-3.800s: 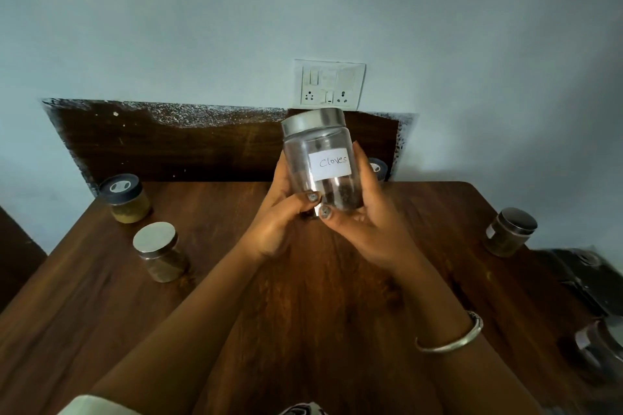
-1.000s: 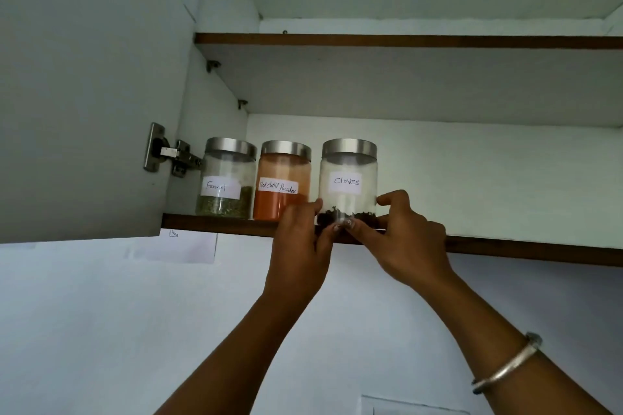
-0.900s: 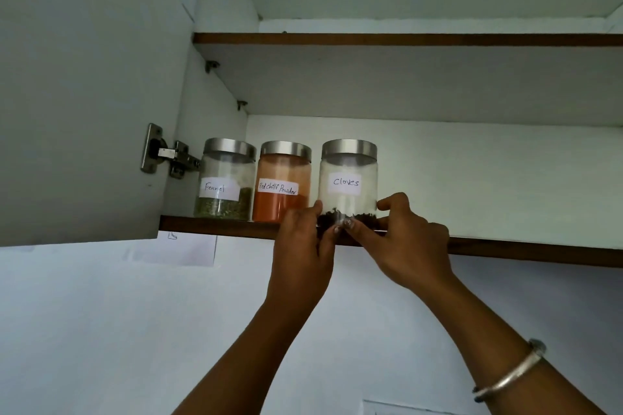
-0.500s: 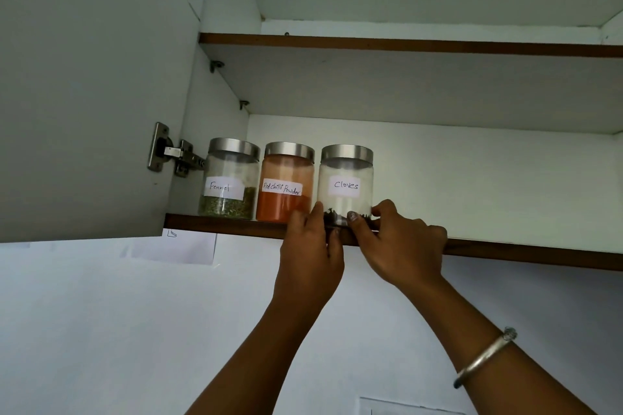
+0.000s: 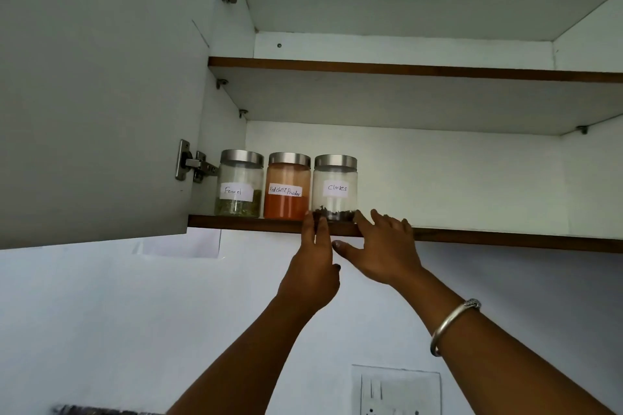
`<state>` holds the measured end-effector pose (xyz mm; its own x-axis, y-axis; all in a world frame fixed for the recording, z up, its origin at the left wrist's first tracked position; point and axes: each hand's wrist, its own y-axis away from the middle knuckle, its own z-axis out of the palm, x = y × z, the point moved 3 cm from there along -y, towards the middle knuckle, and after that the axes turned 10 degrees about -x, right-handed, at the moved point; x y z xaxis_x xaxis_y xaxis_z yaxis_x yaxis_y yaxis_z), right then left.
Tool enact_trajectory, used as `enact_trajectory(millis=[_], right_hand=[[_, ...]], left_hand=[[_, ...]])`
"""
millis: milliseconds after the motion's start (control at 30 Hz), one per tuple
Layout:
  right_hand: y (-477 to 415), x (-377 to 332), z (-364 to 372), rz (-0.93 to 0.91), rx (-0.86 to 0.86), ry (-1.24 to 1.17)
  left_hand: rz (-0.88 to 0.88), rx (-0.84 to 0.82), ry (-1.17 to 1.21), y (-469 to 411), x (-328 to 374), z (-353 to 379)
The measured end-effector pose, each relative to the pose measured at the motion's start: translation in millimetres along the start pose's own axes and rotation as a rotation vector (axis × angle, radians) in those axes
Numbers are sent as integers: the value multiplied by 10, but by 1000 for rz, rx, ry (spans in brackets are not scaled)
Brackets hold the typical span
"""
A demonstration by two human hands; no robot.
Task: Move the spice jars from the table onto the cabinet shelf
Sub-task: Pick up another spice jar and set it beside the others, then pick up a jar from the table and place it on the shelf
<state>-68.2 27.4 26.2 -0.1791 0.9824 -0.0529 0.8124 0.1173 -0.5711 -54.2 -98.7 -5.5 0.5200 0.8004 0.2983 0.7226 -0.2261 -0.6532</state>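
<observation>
The cloves jar (image 5: pixel 334 188) stood upright on the lower cabinet shelf (image 5: pixel 505 239), third in a row beside the red chilli powder jar (image 5: pixel 288 187) and the fennel jar (image 5: pixel 240 184). Three jars were shelved; the table was out of view, so any remaining could not be counted. The left hand (image 5: pixel 313 266), fingers straight, touched the jar's base from the left. The right hand (image 5: pixel 381 246), fingers spread and gripping nothing, rested at the shelf edge just right of it.
</observation>
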Motion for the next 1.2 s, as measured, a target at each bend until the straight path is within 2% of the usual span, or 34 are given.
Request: enact_trajectory(millis=[300,500,667,800,900,1000,1200], right_hand=[[899,-112,168,59,-209,-183],[1842,327,308,218,-269,-128],[2860,795,408,353,-329,-150],[3834,1349,468,443,-354,-121],[4529,1829,562,422,-438,36],[5202,2374,596,435,-393,11],[6329,3550,829,594,-634,68]], left_hand=[[176,-270,119,624,271,240],[300,-473,159,1100,606,733],[398,-672,201,1695,1157,1293],[471,-797,234,2296,1835,1949],[471,-895,263,2781,2287,2499],[489,-968,279,3190,2821,3058],[484,-1172,402,3964,3973,3993]])
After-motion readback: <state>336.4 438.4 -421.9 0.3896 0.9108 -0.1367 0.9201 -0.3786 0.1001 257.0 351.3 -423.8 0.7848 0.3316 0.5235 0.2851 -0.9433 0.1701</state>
